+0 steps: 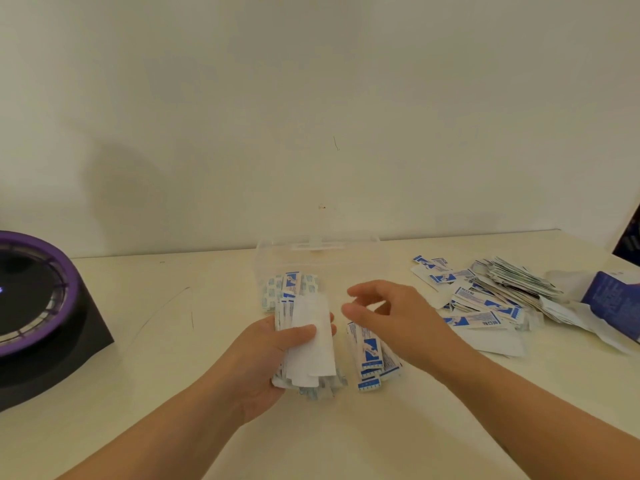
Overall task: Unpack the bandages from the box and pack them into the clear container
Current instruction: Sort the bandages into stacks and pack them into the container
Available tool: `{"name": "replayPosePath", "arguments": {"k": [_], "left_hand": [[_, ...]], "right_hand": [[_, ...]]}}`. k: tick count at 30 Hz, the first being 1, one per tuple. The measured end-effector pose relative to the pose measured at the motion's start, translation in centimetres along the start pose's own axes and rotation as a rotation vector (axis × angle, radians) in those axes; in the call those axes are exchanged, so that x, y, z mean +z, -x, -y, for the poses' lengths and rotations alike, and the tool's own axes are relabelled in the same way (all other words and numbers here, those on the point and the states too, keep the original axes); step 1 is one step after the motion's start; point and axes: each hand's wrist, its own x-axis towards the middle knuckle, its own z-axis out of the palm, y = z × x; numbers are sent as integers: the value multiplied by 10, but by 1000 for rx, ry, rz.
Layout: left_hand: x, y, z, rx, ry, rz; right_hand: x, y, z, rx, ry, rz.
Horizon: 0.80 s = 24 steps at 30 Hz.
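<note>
Gripping a bandage stack (308,344), the left hand (266,355) hides its middle; right hand (391,317) loosely open, empty.

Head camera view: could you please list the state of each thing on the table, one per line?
Clear plastic container: open, lid up at the back, some bandages inside at its left.
Left hand: shut on a stack of white wrapped bandages.
Right hand: open, empty, fingers curled.
Small blue-and-white bandage stack: lying on the table under the right hand.
Loose bandage pile: spread on the table at right.
Dark blue cardboard box: on its side, opened.
</note>
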Motion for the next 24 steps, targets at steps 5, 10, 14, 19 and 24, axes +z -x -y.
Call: {"name": "replayPosePath", "arguments": {"k": [5, 10, 14, 19, 24], "left_hand": [[5, 7, -1, 38, -65, 35], [4, 8, -6, 64, -105, 57], [5, 8, -2, 84, -154, 49], [-1, 5, 0, 87, -189, -5], [1, 5, 1, 84, -221, -29]], "right_hand": [[16, -1, 8, 130, -321, 189], [15, -3, 5, 197, -483, 188], [16, -2, 4, 224, -615, 240], [16, -4, 7, 232, -625, 269], [15, -5, 11, 219, -533, 282]]}}
